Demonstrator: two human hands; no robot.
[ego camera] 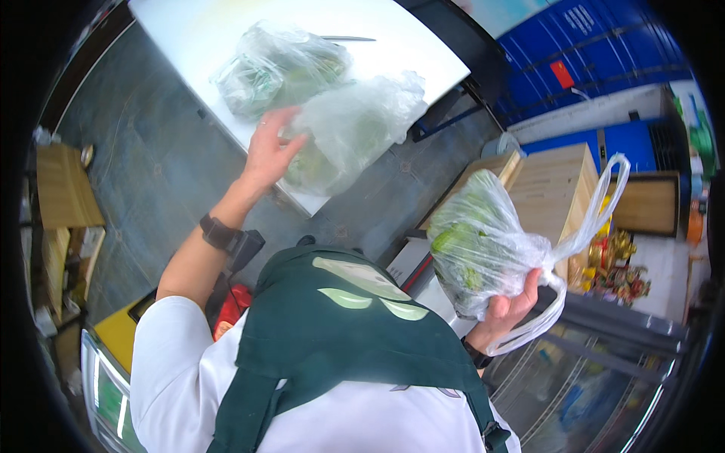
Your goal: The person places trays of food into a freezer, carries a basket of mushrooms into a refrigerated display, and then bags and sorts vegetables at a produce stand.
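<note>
My right hand (510,303) holds a knotted clear plastic bag (481,243) by its gathered neck. Leafy green vegetables show through the film, and two loop handles (595,221) stick out past the knot. My left hand (272,150) reaches to the near end of a white table (419,39), its thumb against a second clear bag (357,136) with pale green contents. The other fingertips are hidden at that bag's edge, so a grip cannot be made out. Just beyond, a third bag of greens (283,68) lies on the table, touching or close to the second.
A knife-like blade (348,38) lies on the table behind the bags. Wooden cabinets (544,181) stand to the right, above a glass-topped case (566,385). Blue metal doors (589,51) are at the far right. Cardboard and shelves (68,187) stand at the left, beyond the tiled floor (141,141).
</note>
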